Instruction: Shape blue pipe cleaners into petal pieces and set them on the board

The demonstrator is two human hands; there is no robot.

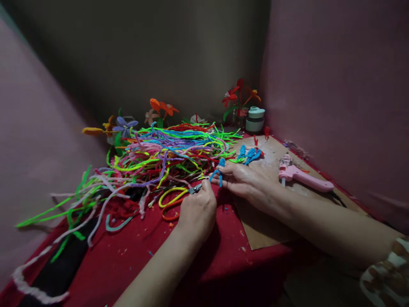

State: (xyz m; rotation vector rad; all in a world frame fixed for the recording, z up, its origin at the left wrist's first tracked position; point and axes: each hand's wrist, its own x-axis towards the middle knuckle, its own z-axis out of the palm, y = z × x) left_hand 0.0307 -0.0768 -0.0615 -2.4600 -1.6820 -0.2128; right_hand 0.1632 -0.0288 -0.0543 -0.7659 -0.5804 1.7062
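Note:
Between my two hands is a blue pipe cleaner piece [220, 170], bent into a loop with ends hanging down. My right hand [244, 183] pinches it between thumb and fingers. My left hand [200, 209] is closed with its fingertips at the blue piece's left end; its fingers are largely hidden from view. Scissors [174, 204] with yellow and orange handles lie on the red cloth just left of my left hand. Beyond my right hand, a blue pipe cleaner flower [252, 155] rests on the brown board.
A big heap of colourful pipe cleaners [169, 149] spreads over the red cloth [134, 264]. On the board [265, 230] lies a pink glue gun [303, 177]. Behind stand a lidded jar [255, 120], red flowers [230, 97] and orange flowers [162, 106]. Walls rise around.

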